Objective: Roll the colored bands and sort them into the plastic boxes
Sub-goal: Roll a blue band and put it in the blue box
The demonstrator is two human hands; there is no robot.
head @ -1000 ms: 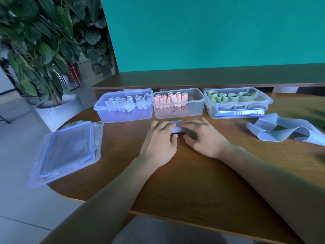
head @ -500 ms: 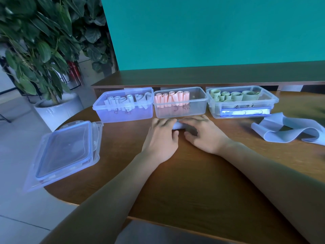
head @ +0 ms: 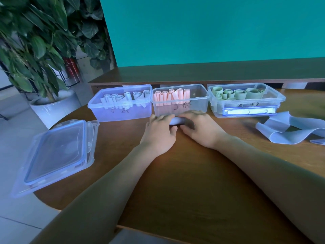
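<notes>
A pale blue band, rolled into a short soft cylinder (head: pixel 176 120), lies on the brown wooden table (head: pixel 184 182) just in front of the middle box, and only a small stretch of it shows between the two hands. The left hand (head: pixel 159 132) lies palm down over its left end with fingers bent over the roll and the thumb tip against its near side; the right hand (head: pixel 200 129) lies over the right end in the same way, fingers arched over the top and thumb tucked toward the roll. Both hands are partly closed around the roll, pressing it to the table. Behind them stand three clear plastic boxes in a row, touching or nearly so: the left box (head: pixel 121 110) holds upright pale blue rolls (head: pixel 123 97), the middle box (head: pixel 181 103) holds pink rolls (head: pixel 170 95) crowded toward its left side, and the right box (head: pixel 246 103) holds green rolls (head: pixel 239 93) of mixed widths. Dark handwriting marks the front wall of each box, too blurred to read. To the right, an unrolled pale blue band (head: pixel 290 131) lies in loose waves on the table. At the table's left edge rest stacked clear lids with blue seals (head: pixel 52 155), overhanging the rim. A leafy plant in a white pot (head: pixel 52 106) stands on the floor beyond.
</notes>
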